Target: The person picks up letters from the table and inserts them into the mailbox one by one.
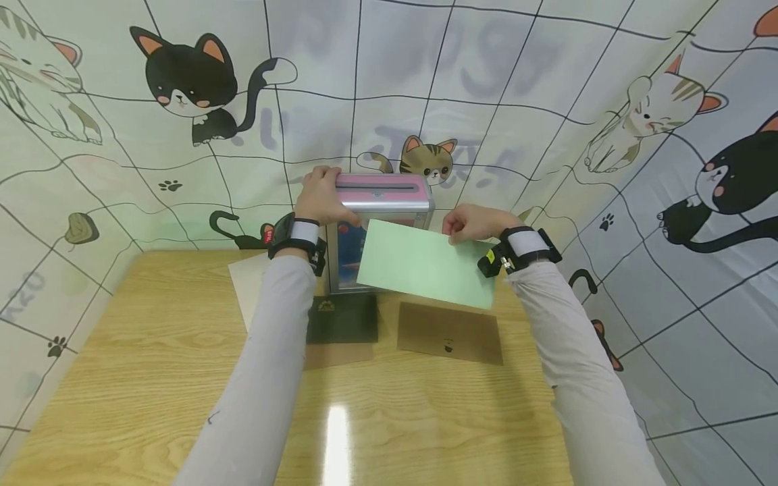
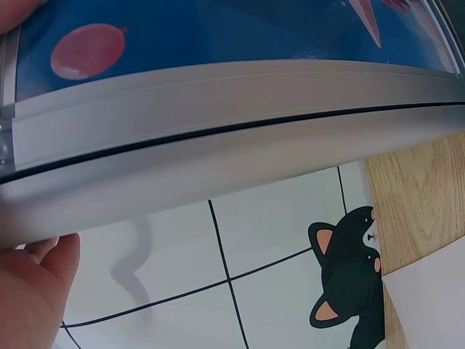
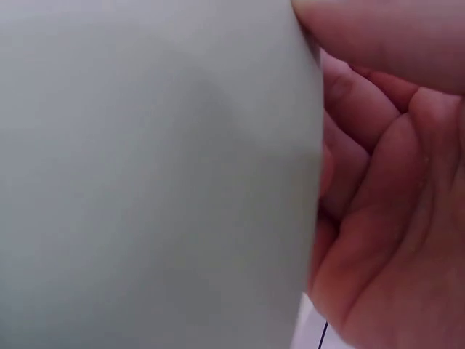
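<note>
Pale-green paper point(image 1: 428, 266) slants in front of the pink-topped box point(image 1: 389, 196), covering part of its blue front. At the paper's 1 o'clock, the right hand point(image 1: 477, 221) pinches its upper edge between thumb and fingers. Toward 10 o'clock, the left hand point(image 1: 323, 197) grips the box's upper corner, thumb to the front. On the wooden table point(image 1: 176, 351), a brown envelope point(image 1: 450, 333) lies near 5 o'clock, a dark green envelope point(image 1: 343, 319) at 8, partly over a tan sheet point(image 1: 339, 356), and white paper point(image 1: 246, 283) around 9.
</note>
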Demonstrator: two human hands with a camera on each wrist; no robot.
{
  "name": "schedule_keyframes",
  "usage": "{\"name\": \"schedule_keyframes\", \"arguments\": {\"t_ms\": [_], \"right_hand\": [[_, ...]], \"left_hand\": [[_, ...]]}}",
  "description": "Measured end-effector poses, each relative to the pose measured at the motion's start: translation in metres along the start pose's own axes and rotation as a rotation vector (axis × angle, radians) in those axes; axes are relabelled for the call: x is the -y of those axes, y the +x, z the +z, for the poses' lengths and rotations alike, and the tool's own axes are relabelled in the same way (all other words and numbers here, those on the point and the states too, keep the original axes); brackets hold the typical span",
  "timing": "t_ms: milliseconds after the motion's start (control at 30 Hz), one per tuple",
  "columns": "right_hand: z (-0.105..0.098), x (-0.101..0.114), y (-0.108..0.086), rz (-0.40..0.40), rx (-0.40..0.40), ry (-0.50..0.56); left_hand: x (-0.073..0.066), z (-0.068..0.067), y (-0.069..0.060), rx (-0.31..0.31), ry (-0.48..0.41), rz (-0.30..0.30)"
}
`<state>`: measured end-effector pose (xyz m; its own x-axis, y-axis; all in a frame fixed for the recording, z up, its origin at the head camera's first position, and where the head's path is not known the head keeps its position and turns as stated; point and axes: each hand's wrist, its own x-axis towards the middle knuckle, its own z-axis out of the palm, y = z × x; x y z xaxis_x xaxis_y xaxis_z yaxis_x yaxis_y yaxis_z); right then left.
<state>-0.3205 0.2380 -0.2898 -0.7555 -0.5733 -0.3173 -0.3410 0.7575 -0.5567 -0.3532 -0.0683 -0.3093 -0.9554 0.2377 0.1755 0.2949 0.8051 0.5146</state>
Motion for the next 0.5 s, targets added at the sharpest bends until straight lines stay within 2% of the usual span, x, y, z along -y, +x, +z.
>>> {"name": "schedule_keyframes", "arguments": {"t_ms": [500], "right_hand": [[0.0053,-0.0007,-0.0002,0.036,0.035,0.048]], "left_hand": [[0.0007,0.0002,0.0006,0.001,0.007,0.001]]}}
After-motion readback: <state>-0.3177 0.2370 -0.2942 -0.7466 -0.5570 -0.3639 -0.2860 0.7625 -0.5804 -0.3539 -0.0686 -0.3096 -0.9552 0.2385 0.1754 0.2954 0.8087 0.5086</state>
